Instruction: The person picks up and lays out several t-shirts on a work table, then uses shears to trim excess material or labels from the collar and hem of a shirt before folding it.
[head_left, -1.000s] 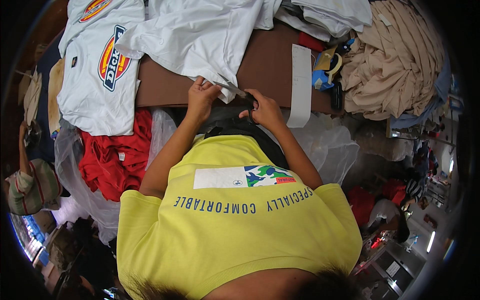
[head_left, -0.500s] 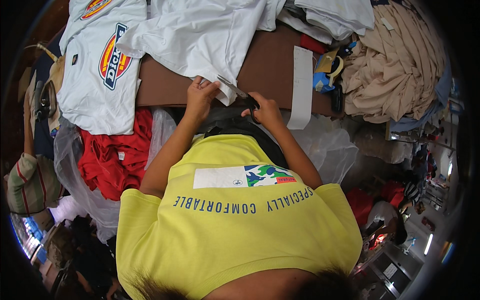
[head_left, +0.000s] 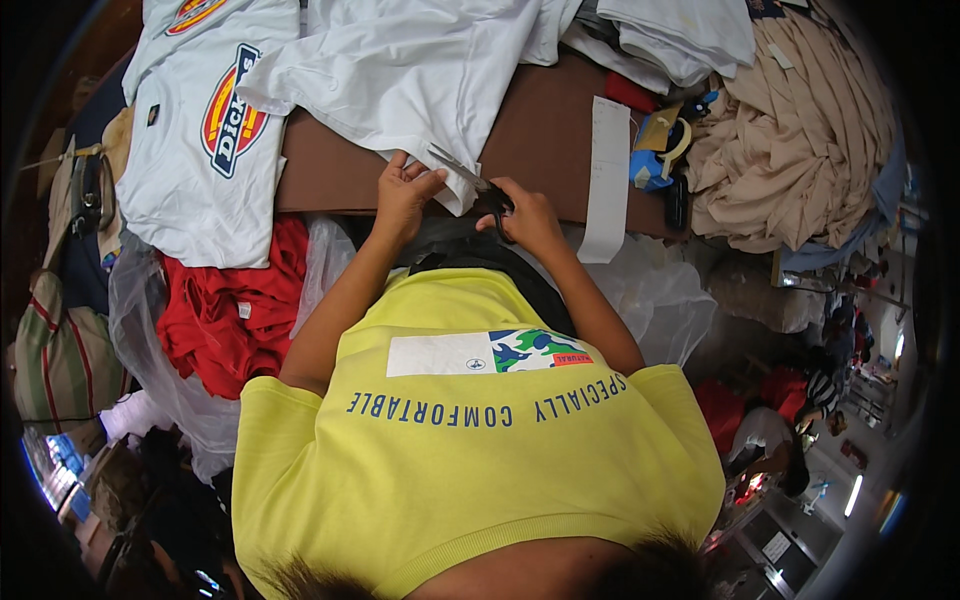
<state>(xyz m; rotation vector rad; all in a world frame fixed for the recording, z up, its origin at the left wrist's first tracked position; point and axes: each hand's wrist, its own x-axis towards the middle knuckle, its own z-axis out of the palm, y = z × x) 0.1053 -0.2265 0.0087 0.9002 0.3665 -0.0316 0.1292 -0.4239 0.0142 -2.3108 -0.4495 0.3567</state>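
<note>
Left hand [head_left: 406, 197]: fingers are pinching the near edge of a white garment [head_left: 385, 85], thumb against fingertips. Right hand [head_left: 527, 213]: fingers are wrapping around the black handles of scissors [head_left: 483, 184]; blades are pointing far-left across the garment's near corner, just beside the left fingers. Cannot tell how far the blades are opening. White garment is spreading over the middle of the brown table [head_left: 535, 115], its near corner hanging toward the person.

Left on table: white T-shirts with printed logo [head_left: 175, 200] are lying flat. Red garments [head_left: 225, 325] are bunching below them, nearer, beside clear plastic [head_left: 150, 330]. Right of the hands: a white paper strip [head_left: 606, 175] is drooping over the near edge; a blue tape dispenser [head_left: 650, 170] is sitting just beside it. Far right: a beige fabric heap [head_left: 800, 150] is piling up. Far side: folded white garments [head_left: 685, 35] are stacking.
</note>
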